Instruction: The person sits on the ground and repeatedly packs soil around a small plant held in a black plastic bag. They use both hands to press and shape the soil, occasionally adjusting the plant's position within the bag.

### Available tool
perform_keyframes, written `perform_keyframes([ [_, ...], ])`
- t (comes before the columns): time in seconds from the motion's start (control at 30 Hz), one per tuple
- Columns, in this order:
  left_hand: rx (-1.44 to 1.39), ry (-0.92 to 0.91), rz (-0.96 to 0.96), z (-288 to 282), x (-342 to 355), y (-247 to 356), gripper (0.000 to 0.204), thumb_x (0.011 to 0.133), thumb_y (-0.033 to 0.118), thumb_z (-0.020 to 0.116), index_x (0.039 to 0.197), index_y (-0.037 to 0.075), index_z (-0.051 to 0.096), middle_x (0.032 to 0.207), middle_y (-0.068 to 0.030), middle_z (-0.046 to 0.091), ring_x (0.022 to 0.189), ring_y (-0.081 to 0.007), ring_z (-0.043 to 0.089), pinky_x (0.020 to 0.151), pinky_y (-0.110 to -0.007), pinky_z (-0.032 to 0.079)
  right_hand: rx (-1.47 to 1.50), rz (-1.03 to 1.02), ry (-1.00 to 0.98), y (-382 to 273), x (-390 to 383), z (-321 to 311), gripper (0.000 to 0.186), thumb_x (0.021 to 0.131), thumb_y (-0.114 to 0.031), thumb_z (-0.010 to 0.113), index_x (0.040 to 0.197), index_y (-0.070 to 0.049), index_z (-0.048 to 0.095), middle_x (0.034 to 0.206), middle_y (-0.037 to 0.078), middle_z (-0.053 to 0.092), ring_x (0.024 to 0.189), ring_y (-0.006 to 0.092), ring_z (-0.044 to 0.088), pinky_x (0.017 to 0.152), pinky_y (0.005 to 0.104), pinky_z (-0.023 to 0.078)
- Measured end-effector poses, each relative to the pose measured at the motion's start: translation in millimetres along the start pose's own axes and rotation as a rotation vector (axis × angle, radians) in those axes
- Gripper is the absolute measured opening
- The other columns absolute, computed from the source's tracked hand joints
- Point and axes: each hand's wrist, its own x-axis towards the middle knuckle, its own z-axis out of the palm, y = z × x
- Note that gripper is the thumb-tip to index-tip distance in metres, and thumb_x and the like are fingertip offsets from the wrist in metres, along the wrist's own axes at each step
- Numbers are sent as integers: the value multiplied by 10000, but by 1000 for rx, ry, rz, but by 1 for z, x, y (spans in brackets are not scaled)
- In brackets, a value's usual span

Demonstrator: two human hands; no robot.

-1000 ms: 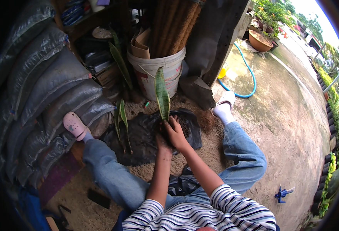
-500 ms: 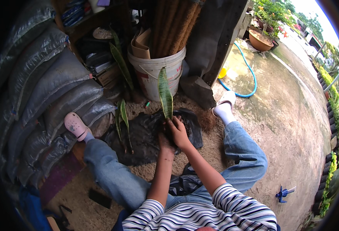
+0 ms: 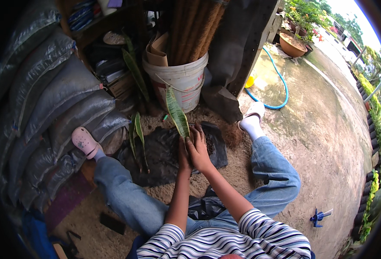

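A snake plant leaf [image 3: 176, 111], green with yellow edges, leans up and to the left from between my hands. My left hand [image 3: 183, 157] is closed around its base, and its fingers are partly hidden. Beside it my right hand [image 3: 199, 151] has its fingers stretched forward, with the thumb against the leaf's lower end. Both hands are over a black plastic sheet or bag [image 3: 160, 166] with dark soil on it. To the left, a smaller pair of snake plant leaves [image 3: 139, 134] lies on the black plastic.
Full grey sacks [image 3: 65, 97] are stacked at the left. A white bucket [image 3: 179, 80] holding brown fibrous poles stands ahead, near another snake plant [image 3: 135, 73]. A blue hose [image 3: 283, 84] curves over the concrete. A blue tool [image 3: 318, 217] lies at right.
The leaf has tipped to the left and its top sits lower. My right fingers have straightened, and my left hand has come up beside them.
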Motion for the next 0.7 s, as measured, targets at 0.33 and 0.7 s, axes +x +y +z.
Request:
perform_keyframes([
  [0.33,747,277,119,-1,-2,-6,301,921,244,464,861,-13,608,848,-67,615,797,-144,558,740,-279,438,252,193,334,38,11,-8,437,946,-285,407,1287,-12,390,1406,209,276,1325,339,233,1070,387,206],
  [0.7,360,134,-3,-12,3,-1,370,935,340,423,1017,7,561,990,-87,582,908,-190,572,792,-324,467,28,-125,126,17,-20,-4,413,882,-146,462,1281,-44,439,1423,175,293,1351,325,204,1086,437,165],
])
